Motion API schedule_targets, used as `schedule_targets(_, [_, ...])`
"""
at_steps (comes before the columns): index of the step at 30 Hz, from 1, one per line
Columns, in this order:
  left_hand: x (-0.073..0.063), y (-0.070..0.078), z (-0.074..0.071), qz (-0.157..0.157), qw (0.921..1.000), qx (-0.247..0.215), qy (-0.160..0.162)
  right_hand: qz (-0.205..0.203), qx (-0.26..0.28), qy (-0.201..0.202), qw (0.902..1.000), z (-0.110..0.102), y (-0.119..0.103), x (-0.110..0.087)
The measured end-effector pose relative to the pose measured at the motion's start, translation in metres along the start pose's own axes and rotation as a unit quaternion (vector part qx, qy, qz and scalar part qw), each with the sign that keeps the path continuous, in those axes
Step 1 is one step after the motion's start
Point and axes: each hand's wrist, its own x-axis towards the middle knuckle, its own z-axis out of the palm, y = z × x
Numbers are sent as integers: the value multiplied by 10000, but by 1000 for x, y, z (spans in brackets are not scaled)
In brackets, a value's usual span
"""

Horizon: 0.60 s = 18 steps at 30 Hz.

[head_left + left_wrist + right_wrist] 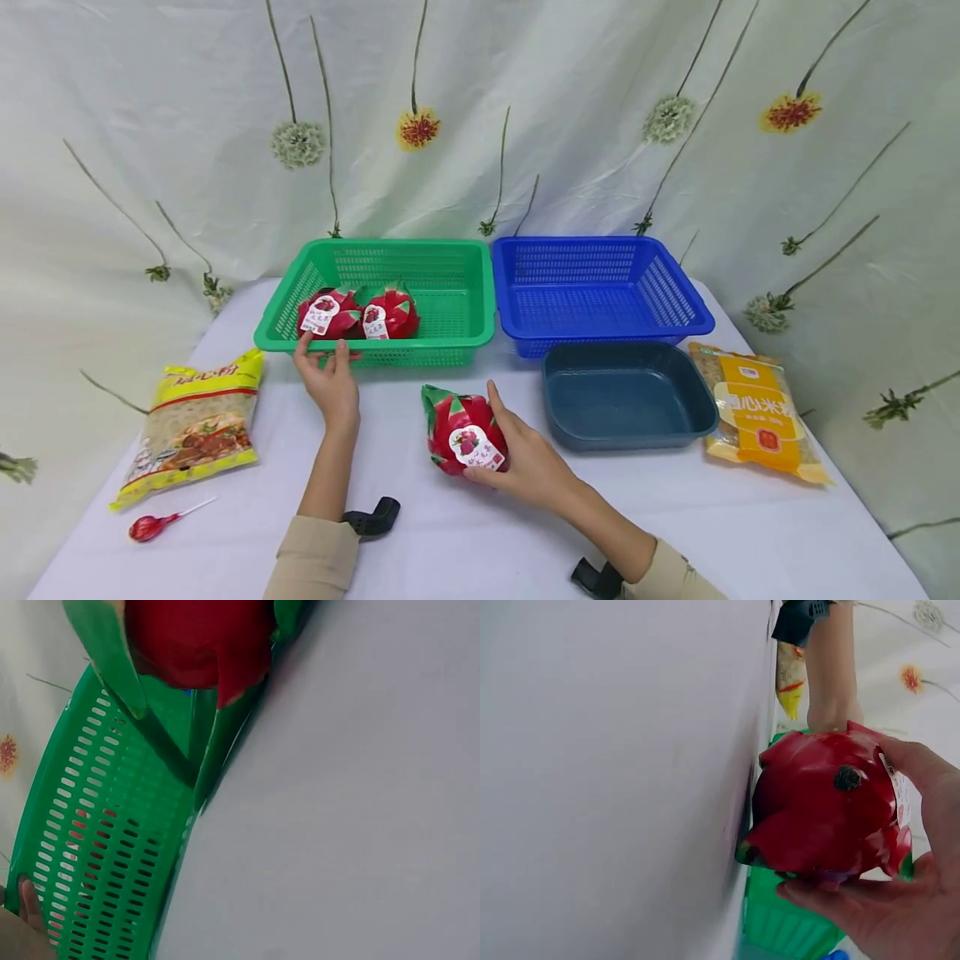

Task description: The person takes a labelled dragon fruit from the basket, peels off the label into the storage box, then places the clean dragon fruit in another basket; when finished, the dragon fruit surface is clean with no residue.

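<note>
A red dragon fruit (pixel 453 417) with green leaf tips and a white label is in my right hand (pixel 536 467), whose thumb and fingers grip it from the right. Close up in the right wrist view, the dragon fruit (pixel 810 814) sits between thumb and fingers, just above the white tabletop. My left hand (pixel 332 390) pinches the front rim of the green basket (pixel 450 342), left of its middle. Behind that rim lie two more labelled dragon fruits, one at the left (pixel 341 315) and one beside it (pixel 397 315).
A blue basket (pixel 592 308) stands right of the green one, with a dark teal tub (pixel 630 442) in front. Yellow food bags lie at left (pixel 198 417) and right (pixel 757 412). A red lollipop (pixel 150 527) lies front left. A floral curtain (pixel 570 100) hangs behind.
</note>
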Motion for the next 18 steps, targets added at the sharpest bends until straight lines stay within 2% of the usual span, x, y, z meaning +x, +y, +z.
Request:
schedule_targets(3, [-1,2,-4,-37,9996,256,115,-473,390,-91,9981,-3,13,5])
schedule_targets(5, [-5,6,-7,59,9963,794,310,-744,688,-124,9948,-5,20,7])
schedule_targets(6, [-8,8,-9,156,9914,1215,455,-876,830,-136,9926,-5,23,8])
schedule_targets(7, [-12,10,-10,288,9838,1657,612,-1006,972,-143,9901,-5,26,9])
schedule_targets(9, [-19,12,-13,643,9623,2497,869,-1176,1194,-212,9856,-5,31,11])
schedule_targets(10, [-23,13,-14,907,9521,2789,869,-1231,1280,-265,9838,-5,34,12])
schedule_targets(11, [-26,13,-16,1252,9427,3006,727,-1291,1366,-333,9816,-5,36,13])
schedule_targets(12, [-28,13,-17,1645,9352,3105,434,-1343,1454,-409,9794,-5,38,14])
schedule_targets(13, [-30,13,-18,2064,9285,3086,-29,-1375,1521,-504,9774,-5,40,16])
schedule_targets(14, [-32,14,-19,2449,9190,3029,-612,-1413,1569,-596,9756,-5,41,18])
schedule_targets(15, [-34,14,-19,2803,9037,2973,-1282,-1449,1600,-692,9740,-6,42,20])
schedule_targets(16, [-35,15,-19,3090,8829,2930,-1979,-1488,1605,-787,9726,-6,43,22])
schedule_targets(18, [-38,15,-18,3359,8333,2926,-3273,-1535,1552,-961,9711,-8,44,26])
